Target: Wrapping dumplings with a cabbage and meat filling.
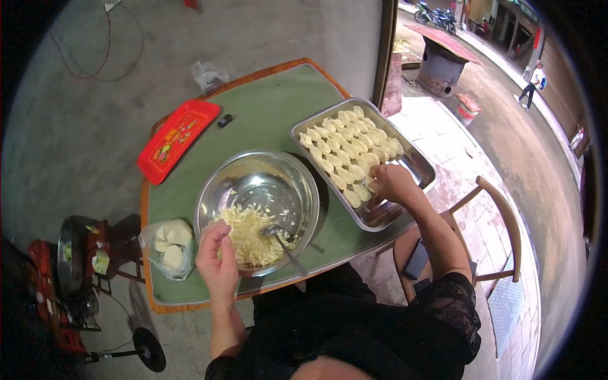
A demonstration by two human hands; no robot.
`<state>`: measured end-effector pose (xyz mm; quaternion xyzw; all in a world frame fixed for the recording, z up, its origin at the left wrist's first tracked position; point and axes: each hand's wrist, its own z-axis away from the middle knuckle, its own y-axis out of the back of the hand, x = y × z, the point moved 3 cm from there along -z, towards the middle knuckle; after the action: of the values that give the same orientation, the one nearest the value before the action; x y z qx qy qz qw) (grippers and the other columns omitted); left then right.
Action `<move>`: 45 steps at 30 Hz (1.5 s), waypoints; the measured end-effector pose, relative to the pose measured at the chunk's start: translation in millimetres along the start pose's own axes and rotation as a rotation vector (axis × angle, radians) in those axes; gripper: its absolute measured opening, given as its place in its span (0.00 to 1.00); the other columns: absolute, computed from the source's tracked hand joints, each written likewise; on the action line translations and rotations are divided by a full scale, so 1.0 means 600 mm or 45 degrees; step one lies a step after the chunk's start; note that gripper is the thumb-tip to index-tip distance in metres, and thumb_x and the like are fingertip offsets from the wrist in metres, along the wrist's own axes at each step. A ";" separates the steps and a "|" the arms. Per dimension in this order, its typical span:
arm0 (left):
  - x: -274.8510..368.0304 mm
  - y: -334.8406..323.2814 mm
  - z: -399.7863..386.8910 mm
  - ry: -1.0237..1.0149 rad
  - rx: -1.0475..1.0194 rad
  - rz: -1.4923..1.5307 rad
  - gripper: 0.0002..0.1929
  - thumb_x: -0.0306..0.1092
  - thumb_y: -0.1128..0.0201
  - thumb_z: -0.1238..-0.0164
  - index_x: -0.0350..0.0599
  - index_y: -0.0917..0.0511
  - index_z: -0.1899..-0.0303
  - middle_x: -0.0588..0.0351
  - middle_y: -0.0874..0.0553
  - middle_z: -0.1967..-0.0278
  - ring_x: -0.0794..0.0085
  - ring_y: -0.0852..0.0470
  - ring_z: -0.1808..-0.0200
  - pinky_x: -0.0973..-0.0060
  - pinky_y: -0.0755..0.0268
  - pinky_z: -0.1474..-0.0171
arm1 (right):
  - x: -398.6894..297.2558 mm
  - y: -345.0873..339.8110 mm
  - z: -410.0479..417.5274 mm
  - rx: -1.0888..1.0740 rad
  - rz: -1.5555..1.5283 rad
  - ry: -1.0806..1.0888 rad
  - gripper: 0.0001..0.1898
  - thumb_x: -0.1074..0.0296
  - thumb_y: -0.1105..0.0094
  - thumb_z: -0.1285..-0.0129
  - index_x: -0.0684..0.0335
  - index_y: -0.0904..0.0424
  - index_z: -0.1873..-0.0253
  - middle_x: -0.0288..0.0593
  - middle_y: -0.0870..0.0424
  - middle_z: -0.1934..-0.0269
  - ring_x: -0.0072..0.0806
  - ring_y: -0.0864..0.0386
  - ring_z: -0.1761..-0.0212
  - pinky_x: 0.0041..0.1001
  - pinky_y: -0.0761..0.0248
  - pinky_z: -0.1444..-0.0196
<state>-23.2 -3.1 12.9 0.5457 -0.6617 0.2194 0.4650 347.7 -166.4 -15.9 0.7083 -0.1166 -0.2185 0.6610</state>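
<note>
Rows of pale folded dumplings [349,147] fill much of a rectangular stainless steel tray [380,219]. My right hand [395,184] reaches over its near right part, fingers pinched on a dumpling [370,182] at the end of a row. Left of the tray stands a round stainless steel bowl [259,166] with chopped pale filling [249,232] in it. A metal spoon [290,251] rests in the filling, its handle over the near rim. My left hand [219,259] hovers at the bowl's near left rim, fingers curled loosely apart, with nothing visible in them.
A clear plastic bag of dumpling wrappers [172,254] lies left of the bowl. Behind it are a red patterned plastic tray [178,140] and a small black object [226,120] on the green-topped table [266,102]. A wooden chair [510,228] holding a phone [416,259] stands at my right.
</note>
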 end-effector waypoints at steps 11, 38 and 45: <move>0.007 0.037 -0.001 0.017 0.083 0.026 0.08 0.22 0.46 0.32 0.33 0.21 0.56 0.51 0.19 0.52 0.71 0.22 0.49 0.75 0.31 0.44 | -0.009 0.013 0.016 0.045 -0.127 0.005 0.12 0.58 0.44 0.38 0.60 0.20 0.62 0.53 0.17 0.69 0.49 0.18 0.64 0.44 0.25 0.61; -0.086 0.292 0.017 0.240 0.510 -0.632 0.07 0.27 0.39 0.35 0.35 0.19 0.60 0.54 0.16 0.68 0.74 0.19 0.67 0.76 0.27 0.62 | -0.311 0.079 0.110 0.313 -0.488 0.908 0.17 0.78 0.40 0.46 0.68 0.24 0.50 0.50 0.22 0.61 0.45 0.24 0.58 0.36 0.29 0.50; -0.160 0.277 -0.034 0.222 0.127 -1.131 0.08 0.31 0.38 0.42 0.35 0.18 0.65 0.39 0.17 0.69 0.50 0.16 0.65 0.62 0.25 0.61 | -0.327 0.072 0.096 0.393 -0.606 0.895 0.15 0.80 0.40 0.48 0.69 0.23 0.53 0.50 0.23 0.63 0.45 0.25 0.60 0.37 0.29 0.53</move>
<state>-172.2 114.2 -23.2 0.7780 -0.3103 0.0754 0.5411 154.2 -132.7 55.4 0.8368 0.2501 -0.0906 0.4785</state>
